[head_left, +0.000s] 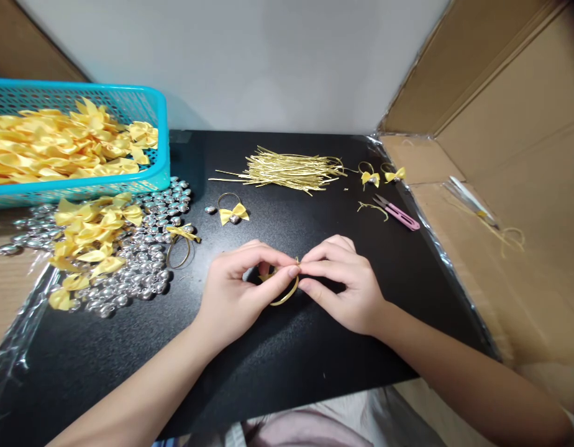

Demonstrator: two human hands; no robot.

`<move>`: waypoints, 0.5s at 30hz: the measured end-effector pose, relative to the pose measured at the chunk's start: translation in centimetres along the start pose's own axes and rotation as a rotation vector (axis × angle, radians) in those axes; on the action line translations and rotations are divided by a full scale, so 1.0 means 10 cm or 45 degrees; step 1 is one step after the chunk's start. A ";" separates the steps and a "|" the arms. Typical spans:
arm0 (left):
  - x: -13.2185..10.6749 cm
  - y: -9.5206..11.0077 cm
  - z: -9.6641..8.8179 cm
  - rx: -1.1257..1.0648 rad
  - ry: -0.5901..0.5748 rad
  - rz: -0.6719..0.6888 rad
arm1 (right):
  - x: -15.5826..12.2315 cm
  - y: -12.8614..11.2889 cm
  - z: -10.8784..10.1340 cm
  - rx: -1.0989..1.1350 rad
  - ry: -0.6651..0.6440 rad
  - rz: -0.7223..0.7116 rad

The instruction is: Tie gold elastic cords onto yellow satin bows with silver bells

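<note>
Left hand (231, 295), right hand (350, 288) on loop (287, 297)

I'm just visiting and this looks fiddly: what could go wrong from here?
The loop is pinched only between fingertips of the left hand and right hand, so it might slip or come undone. The loose beads lie heaped close by the left hand; a nudge could scatter them.

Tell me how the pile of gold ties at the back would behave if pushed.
The ties look thin and loose, so a push would probably scatter them. They are likely light and bendy: the left hand and right hand pinch a similar one curved into a loop.
</note>
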State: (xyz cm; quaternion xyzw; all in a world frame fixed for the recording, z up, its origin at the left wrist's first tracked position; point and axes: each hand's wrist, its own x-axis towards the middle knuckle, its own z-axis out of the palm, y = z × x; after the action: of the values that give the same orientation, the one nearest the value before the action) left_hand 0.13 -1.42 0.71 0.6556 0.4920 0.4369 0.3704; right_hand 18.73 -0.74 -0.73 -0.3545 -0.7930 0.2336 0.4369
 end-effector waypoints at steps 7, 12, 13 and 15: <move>-0.01 0.00 0.00 -0.027 0.040 0.071 | -0.02 0.00 0.00 -0.147 0.040 -0.084; 0.00 0.00 0.01 -0.028 0.061 0.124 | -0.02 0.00 0.00 -0.150 0.060 -0.098; 0.00 -0.01 0.01 -0.028 0.057 0.132 | -0.02 0.00 0.00 -0.145 0.066 -0.097; 0.00 -0.01 0.00 -0.028 0.041 0.134 | -0.01 -0.01 0.00 -0.131 0.075 -0.082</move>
State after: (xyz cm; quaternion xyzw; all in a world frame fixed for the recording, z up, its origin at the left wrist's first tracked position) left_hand 0.13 -1.40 0.61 0.6694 0.4579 0.4717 0.3459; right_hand 18.78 -0.86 -0.75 -0.3575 -0.8018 0.1678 0.4485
